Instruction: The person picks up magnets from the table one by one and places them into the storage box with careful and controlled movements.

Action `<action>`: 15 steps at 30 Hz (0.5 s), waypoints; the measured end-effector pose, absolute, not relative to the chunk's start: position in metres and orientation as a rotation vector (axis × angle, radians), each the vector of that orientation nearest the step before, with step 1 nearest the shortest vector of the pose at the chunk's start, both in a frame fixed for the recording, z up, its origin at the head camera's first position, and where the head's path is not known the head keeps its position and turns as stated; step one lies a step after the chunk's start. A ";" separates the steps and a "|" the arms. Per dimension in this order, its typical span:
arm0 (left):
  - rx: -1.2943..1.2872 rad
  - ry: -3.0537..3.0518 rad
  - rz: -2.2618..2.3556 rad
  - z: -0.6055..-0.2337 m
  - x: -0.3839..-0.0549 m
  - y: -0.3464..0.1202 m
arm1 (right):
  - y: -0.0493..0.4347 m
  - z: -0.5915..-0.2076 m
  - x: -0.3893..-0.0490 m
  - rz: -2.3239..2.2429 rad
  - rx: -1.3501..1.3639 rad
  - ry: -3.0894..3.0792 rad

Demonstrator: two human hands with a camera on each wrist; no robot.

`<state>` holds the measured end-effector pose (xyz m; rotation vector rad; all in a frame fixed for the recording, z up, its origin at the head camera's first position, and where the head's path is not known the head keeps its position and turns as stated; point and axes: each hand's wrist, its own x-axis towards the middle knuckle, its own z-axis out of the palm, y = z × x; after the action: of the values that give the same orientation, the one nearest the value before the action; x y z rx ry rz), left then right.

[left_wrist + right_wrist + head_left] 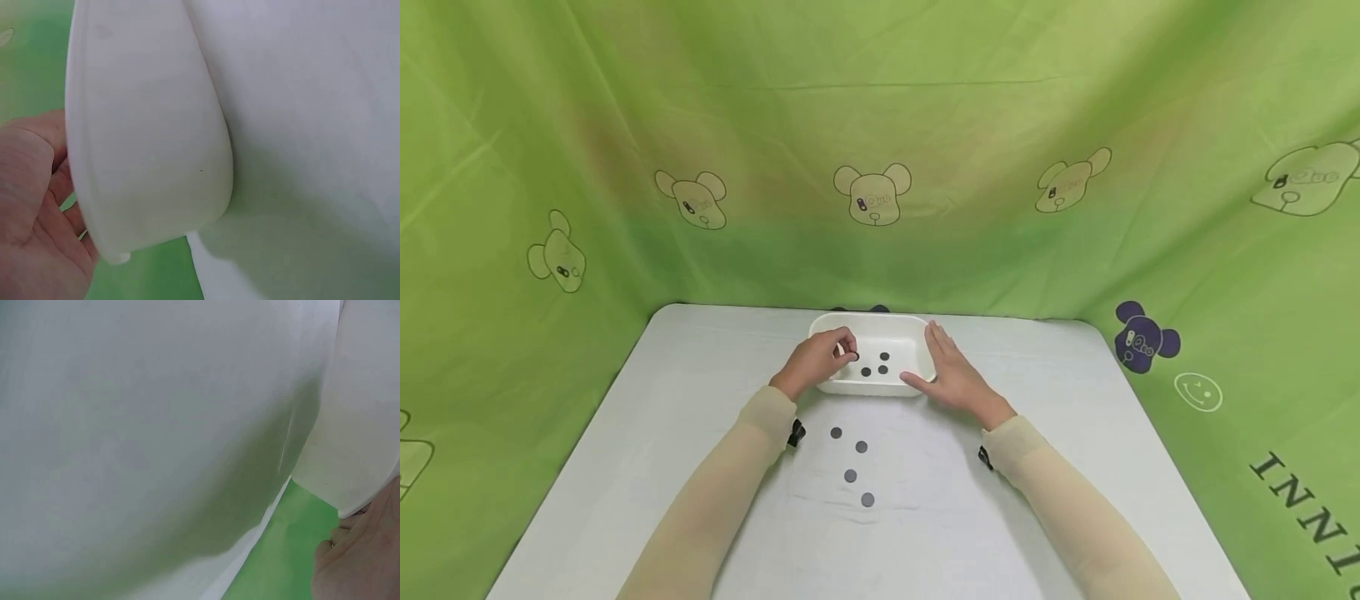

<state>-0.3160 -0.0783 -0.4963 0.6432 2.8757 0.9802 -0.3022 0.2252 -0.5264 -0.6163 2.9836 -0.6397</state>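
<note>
Over the left part of a white plastic tub (872, 389), my left hand (818, 358) pinches a small dark round disc (855, 357) between thumb and fingertips. Several more dark discs (883, 369) lie flat on the tub's floor. At the tub's right end rests my right hand (955, 377), its fingers extended along the rim and its thumb across the front corner. The left wrist view shows the tub's outer wall (150, 125) with the left palm (37, 206) beside it; the held disc is hidden there. In the right wrist view, the right hand (365, 553) lies against the rim.
Several grey discs (861, 447) lie scattered on the white tabletop (970, 517) in front of the tub. Green cloth (872, 267) printed with bear heads hangs behind the table and at both sides. Each sleeve cuff carries a small black clip (796, 433).
</note>
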 end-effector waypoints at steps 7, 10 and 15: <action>0.628 2.867 0.935 -0.502 -0.323 -0.073 | 0.226 -0.529 -0.301 -0.642 -0.617 2.982; 0.629 2.876 0.906 -0.504 -0.325 -0.071 | 0.227 -0.529 -0.302 -0.642 -0.617 2.986; 0.625 2.915 0.826 -0.508 -0.330 -0.068 | 0.227 -0.528 -0.303 -0.647 -0.614 2.981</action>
<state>-0.3297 -0.0681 -0.5081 0.6250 2.9153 0.8255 -0.3026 0.2270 -0.5284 -0.6141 2.9812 -0.6470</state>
